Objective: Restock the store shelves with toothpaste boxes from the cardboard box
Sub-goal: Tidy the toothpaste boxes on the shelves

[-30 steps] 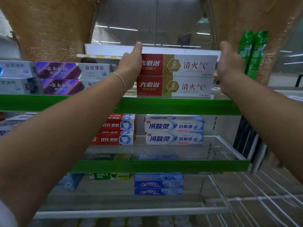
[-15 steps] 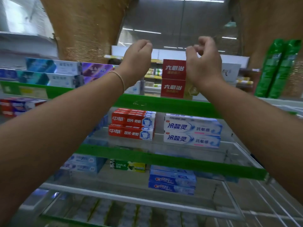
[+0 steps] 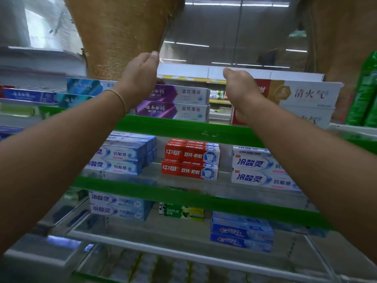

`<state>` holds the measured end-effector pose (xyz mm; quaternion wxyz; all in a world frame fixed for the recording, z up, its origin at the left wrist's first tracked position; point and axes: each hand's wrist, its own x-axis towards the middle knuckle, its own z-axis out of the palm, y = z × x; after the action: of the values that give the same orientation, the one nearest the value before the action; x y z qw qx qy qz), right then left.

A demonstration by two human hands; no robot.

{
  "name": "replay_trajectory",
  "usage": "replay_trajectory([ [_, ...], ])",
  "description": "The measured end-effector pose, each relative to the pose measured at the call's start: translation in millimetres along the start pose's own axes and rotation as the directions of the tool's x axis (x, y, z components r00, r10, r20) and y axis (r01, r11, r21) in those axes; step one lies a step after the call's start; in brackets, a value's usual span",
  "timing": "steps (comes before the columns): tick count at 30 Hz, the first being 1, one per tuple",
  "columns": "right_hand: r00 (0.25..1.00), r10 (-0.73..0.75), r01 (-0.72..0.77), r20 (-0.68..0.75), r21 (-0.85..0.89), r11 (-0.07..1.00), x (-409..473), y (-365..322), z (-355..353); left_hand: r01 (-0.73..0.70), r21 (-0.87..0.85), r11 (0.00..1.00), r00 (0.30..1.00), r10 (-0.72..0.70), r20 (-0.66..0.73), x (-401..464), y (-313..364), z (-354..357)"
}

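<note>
Up front, a tiered store rack with green shelf edges (image 3: 183, 131), stocked on three visible levels. On the top shelf, at right, two red, gold and white toothpaste boxes (image 3: 306, 94) stacked one on the other, long faces forward, the red ends partly hidden behind the right wrist. Left of them, past a small gap, two purple and white boxes (image 3: 179, 103) in a like stack, then teal and blue cartons further left, blurred. On the middle shelf, blue and white boxes at left (image 3: 122, 158), red and white boxes (image 3: 191, 162) in the centre, more blue and white ones at right (image 3: 259, 170). On the lowest level, pale blue boxes at left, a green and yellow carton (image 3: 181, 212) in the middle, darker blue boxes (image 3: 240, 233) at right. Green packets (image 3: 363, 92) upright at the far right edge. No cardboard box anywhere in view.

Both bare forearms raised toward the top shelf, hands well apart. Left hand (image 3: 140, 76) lifted in front of the purple boxes, thin band at the wrist, fingers loosely curled with the thumb up, empty, touching nothing that can be made out. Right hand (image 3: 240, 86) in front of the red ends of the stacked toothpaste boxes, fingers bent inward and seen from behind; contact with the stack impossible to tell, nothing visibly gripped.
</note>
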<state>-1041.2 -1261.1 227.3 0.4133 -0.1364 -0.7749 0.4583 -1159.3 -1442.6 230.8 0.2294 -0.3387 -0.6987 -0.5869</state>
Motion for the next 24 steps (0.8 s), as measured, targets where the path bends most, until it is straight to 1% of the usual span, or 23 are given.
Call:
replay_trajectory([
  [3,0.996,0.092,-0.092,0.007,0.059,0.994,6,0,20,-0.017,0.049,0.999,0.998,0.014,0.058,15,-22,-16],
  [6,0.986,0.167,-0.166,-0.006,0.097,0.981,10,-1,39,-0.030,0.071,0.997,0.997,0.025,0.079,28,-37,-28],
  [9,0.972,0.231,-0.226,-0.039,0.105,0.968,15,0,52,-0.016,0.049,0.999,0.991,0.009,0.132,42,-51,-34],
  [12,0.951,0.302,-0.292,-0.065,0.136,0.947,23,3,59,0.033,0.012,0.999,0.983,-0.035,0.180,52,-62,-34],
  [13,0.948,0.311,-0.299,-0.065,0.145,0.943,25,4,61,0.045,0.013,0.999,0.978,-0.047,0.202,56,-65,-33],
  [15,0.946,0.316,-0.303,-0.066,0.160,0.940,28,3,64,0.075,0.070,0.995,0.965,-0.090,0.248,59,-68,-27],
  [18,0.935,0.347,-0.331,-0.074,0.175,0.927,34,5,67,0.099,0.066,0.993,0.963,-0.112,0.246,63,-69,-13],
  [21,0.921,0.384,-0.365,-0.071,0.192,0.911,38,7,69,0.174,0.046,0.984,0.969,-0.179,0.167,66,-71,-4],
  [23,0.916,0.394,-0.372,-0.078,0.206,0.905,40,7,70,0.291,-0.008,0.957,0.942,-0.285,0.176,67,-71,-3],
  [24,0.914,0.397,-0.374,-0.080,0.210,0.903,41,8,69,0.365,-0.083,0.927,0.918,-0.344,0.199,67,-70,-3],
])
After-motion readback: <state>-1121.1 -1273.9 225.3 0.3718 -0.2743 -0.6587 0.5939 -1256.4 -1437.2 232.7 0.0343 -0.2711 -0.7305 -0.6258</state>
